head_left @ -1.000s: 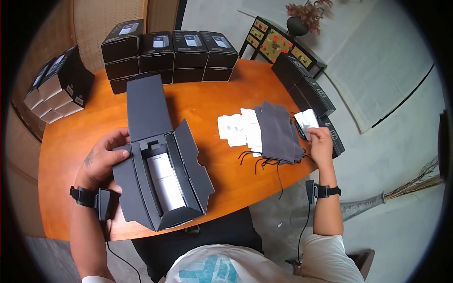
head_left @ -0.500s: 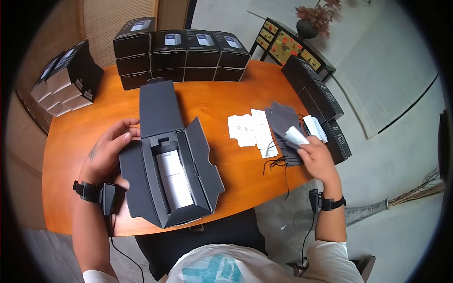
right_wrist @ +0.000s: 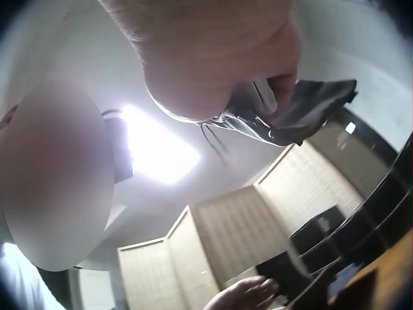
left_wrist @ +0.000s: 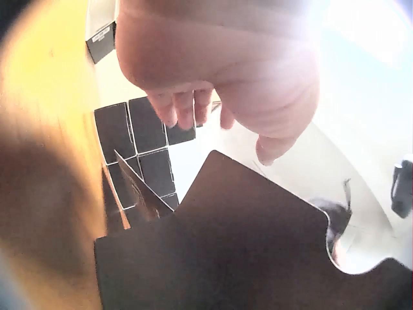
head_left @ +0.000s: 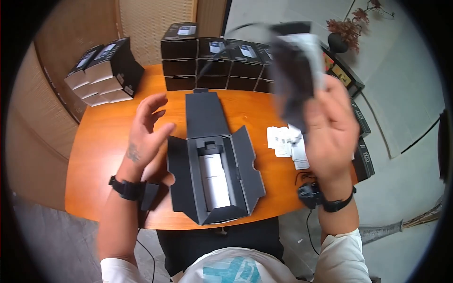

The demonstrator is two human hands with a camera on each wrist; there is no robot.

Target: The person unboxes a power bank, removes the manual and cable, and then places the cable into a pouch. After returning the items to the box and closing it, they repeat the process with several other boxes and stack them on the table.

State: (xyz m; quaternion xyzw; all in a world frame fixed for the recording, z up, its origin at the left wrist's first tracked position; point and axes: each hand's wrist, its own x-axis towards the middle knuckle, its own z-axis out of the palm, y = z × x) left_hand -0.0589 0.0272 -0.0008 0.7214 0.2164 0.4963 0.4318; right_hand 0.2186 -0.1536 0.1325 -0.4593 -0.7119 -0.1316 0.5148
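Observation:
My right hand [head_left: 332, 127] is raised above the right part of the table in the head view. Between its thumb and fingers it grips a dark grey drawstring pouch [head_left: 292, 70] together with a whitish packet [head_left: 312, 49], both blurred by motion. The right wrist view shows the pouch [right_wrist: 316, 106] hanging past the fingertips, with a cord below. My left hand [head_left: 148, 134] hovers with spread, bent fingers beside the left flap of an open black box [head_left: 207, 115]. Nothing is in that hand. A white printed slab [head_left: 216, 184] lies inside the box's long slot.
Black boxes [head_left: 179, 61] with device pictures are stacked at the back, and another stack [head_left: 106, 70] stands at the back left. White cards [head_left: 283, 141] lie right of the open box. More black boxes [head_left: 363, 160] line the right edge, partly behind my right arm.
My right hand has moved up and leftward from the pouch pile, now carrying a pouch and a whitish packet. My left hand has lifted off the box's left side.

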